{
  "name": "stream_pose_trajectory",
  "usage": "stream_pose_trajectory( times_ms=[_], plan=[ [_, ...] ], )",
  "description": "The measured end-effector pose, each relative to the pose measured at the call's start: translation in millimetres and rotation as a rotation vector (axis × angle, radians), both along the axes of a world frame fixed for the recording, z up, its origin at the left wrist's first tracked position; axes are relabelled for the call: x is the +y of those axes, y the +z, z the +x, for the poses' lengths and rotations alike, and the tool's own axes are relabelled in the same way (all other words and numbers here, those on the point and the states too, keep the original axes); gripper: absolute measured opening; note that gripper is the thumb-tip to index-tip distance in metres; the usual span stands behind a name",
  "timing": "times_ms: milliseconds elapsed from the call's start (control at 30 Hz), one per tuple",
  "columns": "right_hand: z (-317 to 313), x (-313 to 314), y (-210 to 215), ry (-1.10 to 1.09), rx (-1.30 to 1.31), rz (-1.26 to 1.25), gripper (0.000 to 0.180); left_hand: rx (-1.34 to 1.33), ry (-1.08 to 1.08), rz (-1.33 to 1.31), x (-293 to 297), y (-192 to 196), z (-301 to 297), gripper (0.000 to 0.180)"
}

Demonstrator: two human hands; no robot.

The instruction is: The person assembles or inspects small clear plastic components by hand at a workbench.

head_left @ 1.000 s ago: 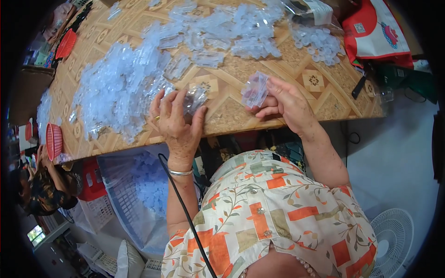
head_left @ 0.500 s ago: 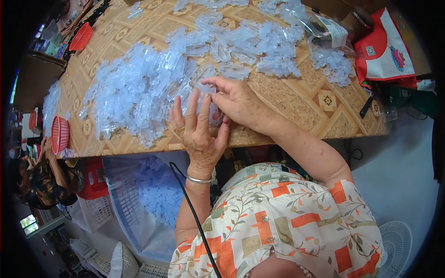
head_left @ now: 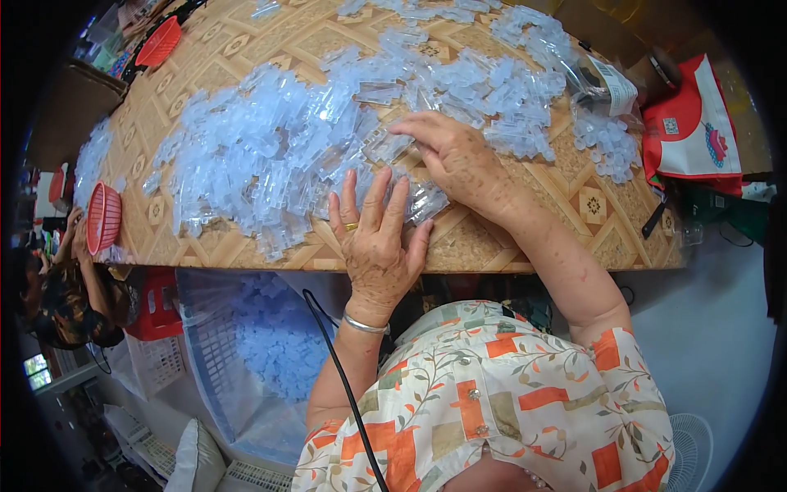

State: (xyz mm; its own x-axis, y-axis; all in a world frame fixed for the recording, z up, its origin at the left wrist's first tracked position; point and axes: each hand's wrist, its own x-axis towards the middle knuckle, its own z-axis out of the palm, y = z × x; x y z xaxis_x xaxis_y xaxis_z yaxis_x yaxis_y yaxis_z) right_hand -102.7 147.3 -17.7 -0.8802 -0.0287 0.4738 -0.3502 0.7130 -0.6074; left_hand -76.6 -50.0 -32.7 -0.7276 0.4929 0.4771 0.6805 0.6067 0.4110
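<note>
A big heap of small clear plastic pieces [head_left: 279, 148] covers a table with a patterned brown top [head_left: 566, 205]. My left hand [head_left: 379, 238] lies flat with fingers spread at the near edge of the heap, its fingertips on some pieces. My right hand [head_left: 455, 160] rests palm down on the pieces just beyond and to the right of the left hand, fingers reaching left into the pile. Neither hand visibly grips a piece.
A blue basket [head_left: 246, 353] lined with plastic and holding more clear pieces stands below the table's near edge. Red baskets [head_left: 104, 217] sit at the left and far left. A clear bag of pieces [head_left: 602, 86] and a red bag [head_left: 697, 127] lie right. Another person [head_left: 57, 287] is at left.
My right hand has moved from the table's near right edge, where it held a clear piece, left and forward onto the heap. My left hand has flattened beside it.
</note>
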Motion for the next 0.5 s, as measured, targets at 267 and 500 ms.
stream_pose_trajectory(
  times_ms=[267,500],
  plan=[
    [14,17,22,-0.147,-0.281,0.363,0.033,-0.027,0.004,0.019,-1,-1,-1,0.060],
    [44,44,14,-0.238,-0.201,0.390,0.031,-0.014,0.001,0.020,0,1,0,0.062]
  ],
)
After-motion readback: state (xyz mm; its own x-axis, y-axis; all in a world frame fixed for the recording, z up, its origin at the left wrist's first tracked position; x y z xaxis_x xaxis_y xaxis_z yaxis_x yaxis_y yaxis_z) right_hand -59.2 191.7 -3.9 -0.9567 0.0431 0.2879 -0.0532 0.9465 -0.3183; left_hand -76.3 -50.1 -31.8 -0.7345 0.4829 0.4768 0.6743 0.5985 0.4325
